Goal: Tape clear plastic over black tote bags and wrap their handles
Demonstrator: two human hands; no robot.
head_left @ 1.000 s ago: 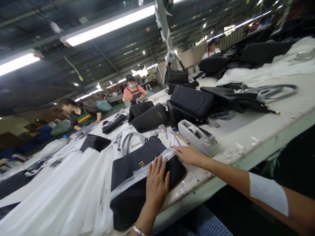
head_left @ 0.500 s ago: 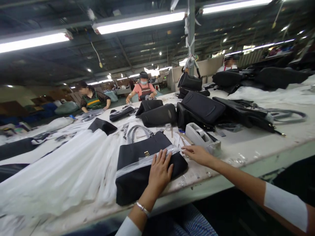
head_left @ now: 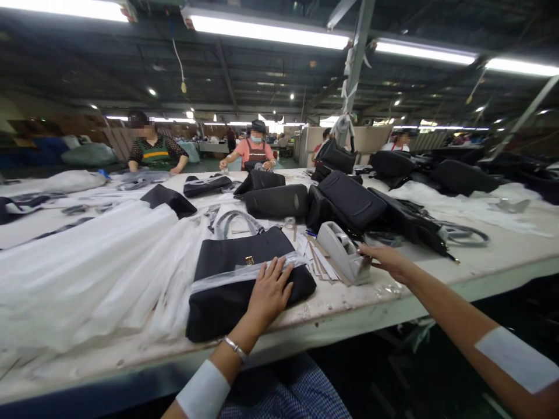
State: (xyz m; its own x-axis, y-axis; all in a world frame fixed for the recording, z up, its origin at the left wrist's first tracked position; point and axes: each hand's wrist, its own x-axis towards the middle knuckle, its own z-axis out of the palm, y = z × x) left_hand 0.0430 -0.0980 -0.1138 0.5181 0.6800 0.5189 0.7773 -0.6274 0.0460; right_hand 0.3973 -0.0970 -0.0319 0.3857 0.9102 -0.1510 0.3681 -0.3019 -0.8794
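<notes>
**Both hands down, one bag, one dispenser**

My left hand (head_left: 269, 289) lies flat, fingers spread, on 1 black handbag (head_left: 236, 273) w/ a gold clasp & a clear plastic strip across it, lying on the worktop (head_left: 419, 273) near the front edge. My right hand (head_left: 384, 259), fingers loosely open, touches the end of 1 grey tape dispenser (head_left: 343, 251), blocky plastic. Beside it: flat card strips (head_left: 321, 262). Left: white fabric sheets (head_left: 87, 262). Behind: more black bags (head_left: 349, 201), too piled to count.

Bare table (head_left: 480, 256) lies open to the right of the tape dispenser (head_left: 343, 253), whereas the black handbag (head_left: 240, 279), card strips (head_left: 321, 265), heaped black bags (head_left: 349, 203) behind and white fabric (head_left: 87, 262) to the left block passage for a hand.
</notes>
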